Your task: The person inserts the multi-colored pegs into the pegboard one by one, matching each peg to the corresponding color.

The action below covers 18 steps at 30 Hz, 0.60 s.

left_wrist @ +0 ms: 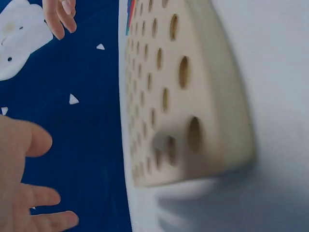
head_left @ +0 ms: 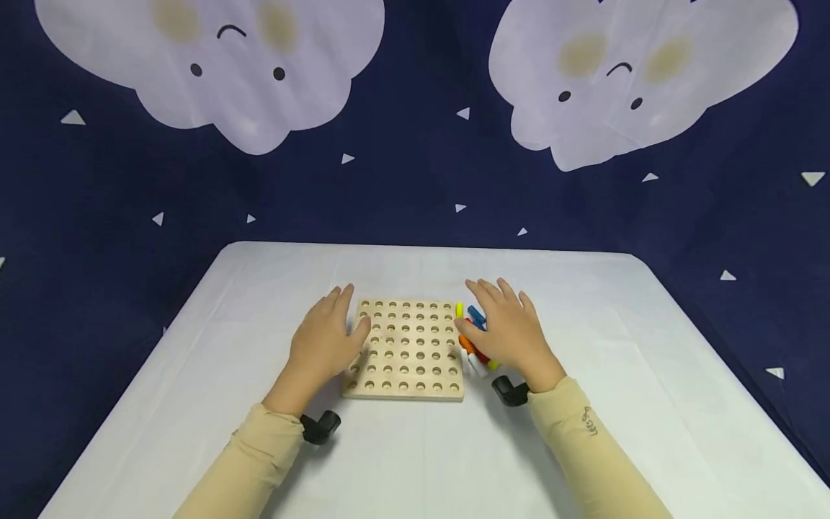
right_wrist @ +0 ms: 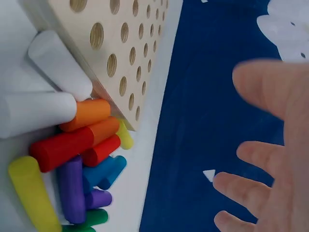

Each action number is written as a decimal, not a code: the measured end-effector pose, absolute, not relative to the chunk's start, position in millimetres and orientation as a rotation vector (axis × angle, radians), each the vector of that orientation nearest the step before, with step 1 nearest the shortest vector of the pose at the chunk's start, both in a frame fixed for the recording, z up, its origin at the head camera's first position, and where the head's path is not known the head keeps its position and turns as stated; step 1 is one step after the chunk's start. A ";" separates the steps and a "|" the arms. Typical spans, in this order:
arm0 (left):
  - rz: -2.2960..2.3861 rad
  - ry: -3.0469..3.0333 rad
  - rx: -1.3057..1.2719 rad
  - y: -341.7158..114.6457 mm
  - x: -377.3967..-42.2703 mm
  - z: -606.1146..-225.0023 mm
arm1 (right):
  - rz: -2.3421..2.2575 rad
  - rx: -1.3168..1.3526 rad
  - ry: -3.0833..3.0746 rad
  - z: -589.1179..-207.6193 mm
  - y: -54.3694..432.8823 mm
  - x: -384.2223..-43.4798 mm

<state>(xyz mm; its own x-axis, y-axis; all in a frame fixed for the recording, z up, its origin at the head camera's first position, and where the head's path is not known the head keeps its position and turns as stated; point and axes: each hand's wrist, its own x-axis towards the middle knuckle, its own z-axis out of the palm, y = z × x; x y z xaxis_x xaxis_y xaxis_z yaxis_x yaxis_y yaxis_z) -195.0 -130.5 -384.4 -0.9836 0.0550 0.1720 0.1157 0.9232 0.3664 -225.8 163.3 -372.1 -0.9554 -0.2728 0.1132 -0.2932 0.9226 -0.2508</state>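
Observation:
A square wooden pegboard (head_left: 411, 348) with rows of round holes lies flat on the white table. My left hand (head_left: 326, 337) hovers by its left edge, fingers extended, holding nothing; the left wrist view shows the hand (left_wrist: 29, 188) apart from the board. Over the board's right side, my right hand (head_left: 512, 328) is spread and holds nothing. Below it lies a pile of coloured pegs, partly hidden in the head view. The right wrist view shows a red peg (right_wrist: 63, 149), a yellow peg (right_wrist: 34, 193), a purple peg (right_wrist: 71, 191), white pegs (right_wrist: 38, 113), plus orange, blue and green ones.
The white table (head_left: 415, 461) reaches to a dark blue backdrop (head_left: 415, 187) printed with white clouds and small triangles. A black wrist camera (head_left: 320, 427) sits at my left wrist, another black camera (head_left: 510, 391) at my right.

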 end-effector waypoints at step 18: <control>-0.634 -3.078 -0.117 -144.1 -176.6 -420.8 | 0.914 0.326 -2.968 -371.1 187.9 -244.2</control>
